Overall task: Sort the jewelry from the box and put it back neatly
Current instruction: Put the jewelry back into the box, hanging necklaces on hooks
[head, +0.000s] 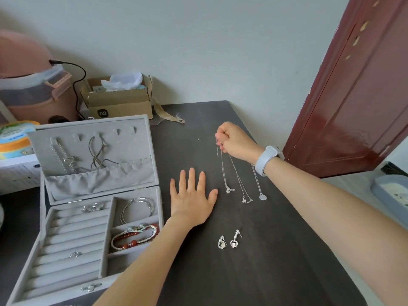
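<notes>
Head view, looking down at a dark table (276, 272). An open grey jewelry box (99, 195) sits at the left, with rings (92, 208) in the padded rows, bangles (138, 208) and a red bead bracelet (132, 238) in its compartments, and chains hanging in the lid. The left hand (192, 200) lies flat and open on the table just beside the box, holding nothing. The right hand (234, 140) is closed in a fist, pinching the top ends of three necklaces (240, 180), whose pendants rest on the table. A pair of earrings (229, 240) lies nearer the person, apart from the necklaces. The thin chains run close together; lifting them in one bunch could likely tangle them.
</notes>
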